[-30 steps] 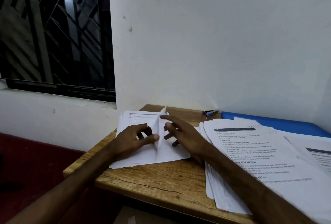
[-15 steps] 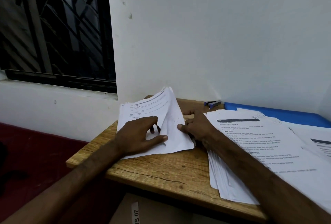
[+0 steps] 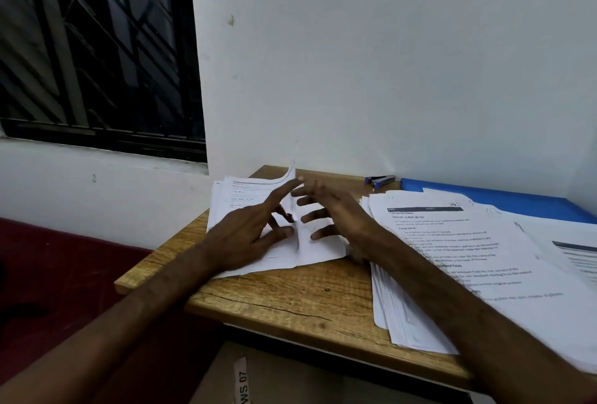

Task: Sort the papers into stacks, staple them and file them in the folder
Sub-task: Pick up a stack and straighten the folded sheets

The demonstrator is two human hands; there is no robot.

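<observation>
You face a white wall (image 3: 387, 64) rising from the far edge of your wooden tabletop (image 3: 290, 294). To your left is a dark window (image 3: 135, 80) behind a metal grille (image 3: 55, 32), with a dark red surface (image 3: 48, 274) below. The light is dim.

Left hand (image 3: 245, 234) flat on small paper stack (image 3: 237, 198) at the wooden table's (image 3: 307, 294) left corner, fingers spread. Right hand (image 3: 334, 210) just beside it, fingers splayed over the same stack. Top sheet buckles up between them. Bigger paper pile (image 3: 452, 261) on the right, with stapler (image 3: 381, 180) and blue folder (image 3: 504, 200) behind it.
</observation>
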